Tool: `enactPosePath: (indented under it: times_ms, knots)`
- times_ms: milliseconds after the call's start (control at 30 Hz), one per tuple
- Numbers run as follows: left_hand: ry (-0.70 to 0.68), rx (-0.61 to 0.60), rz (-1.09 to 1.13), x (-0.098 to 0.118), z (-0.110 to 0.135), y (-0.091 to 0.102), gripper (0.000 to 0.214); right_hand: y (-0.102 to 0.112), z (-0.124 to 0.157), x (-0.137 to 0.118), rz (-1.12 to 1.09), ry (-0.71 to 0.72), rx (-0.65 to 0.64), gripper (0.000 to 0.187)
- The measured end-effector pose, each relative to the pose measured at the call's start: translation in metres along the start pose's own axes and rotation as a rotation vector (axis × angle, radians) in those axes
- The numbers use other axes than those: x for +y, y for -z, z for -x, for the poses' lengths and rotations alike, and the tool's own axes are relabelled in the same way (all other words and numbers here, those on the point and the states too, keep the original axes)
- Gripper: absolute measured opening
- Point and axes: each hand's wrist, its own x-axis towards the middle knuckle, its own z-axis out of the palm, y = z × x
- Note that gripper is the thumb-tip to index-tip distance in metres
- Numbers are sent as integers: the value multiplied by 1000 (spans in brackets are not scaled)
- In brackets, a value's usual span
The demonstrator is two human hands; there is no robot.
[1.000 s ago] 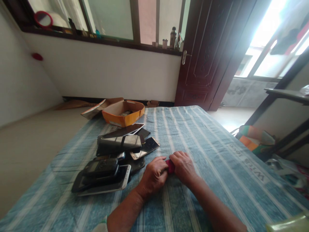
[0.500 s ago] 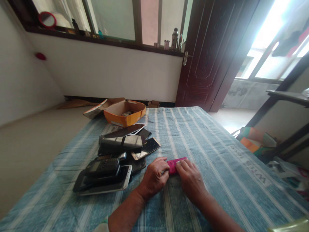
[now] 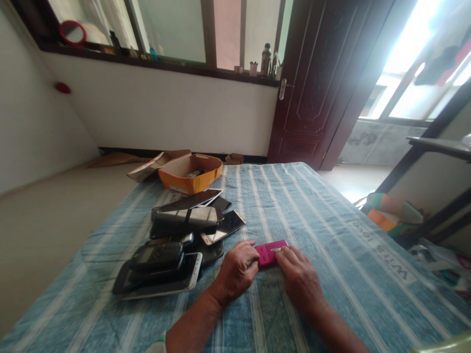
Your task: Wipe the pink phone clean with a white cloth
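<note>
A pink mobile phone (image 3: 267, 253) lies on the striped cloth, its back or cover facing up. My left hand (image 3: 239, 264) grips the phone's left end, fingers curled and thumb closed against it. My right hand (image 3: 300, 277) rests at the right end with its fingers bent together. Under those fingertips a small white wad (image 3: 276, 250), like tissue, presses on the phone; most of it is hidden. Left of my hands lies a pile of phones, among them a black keypad handset (image 3: 157, 255), a white-edged phone (image 3: 195, 272) and a gold-edged phone (image 3: 224, 227).
An open orange cardboard box (image 3: 189, 182) with a few dark items inside stands at the table's far left. Blue striped cloth (image 3: 349, 274) covers the table. A dark red door (image 3: 316, 88) is beyond it, and bags (image 3: 393, 215) are at the right.
My right hand has slid a little to the right and nearer with the white wad, uncovering more of the pink phone. My left hand stays at the phone's left end.
</note>
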Motion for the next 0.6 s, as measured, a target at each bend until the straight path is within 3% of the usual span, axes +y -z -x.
enactPosePath:
  times_ms: [167, 333, 600]
  knots:
    - [5, 1, 1, 0, 1, 0, 19, 0, 1, 4, -51, -43, -30, 32]
    - [-21, 10, 2, 1, 0, 0, 19, -5, 1, -8, 14, 47, 47, 34]
    - [-43, 13, -16, 1, -2, -1, 21, -5, -2, -27, 126, 136, 68, 32]
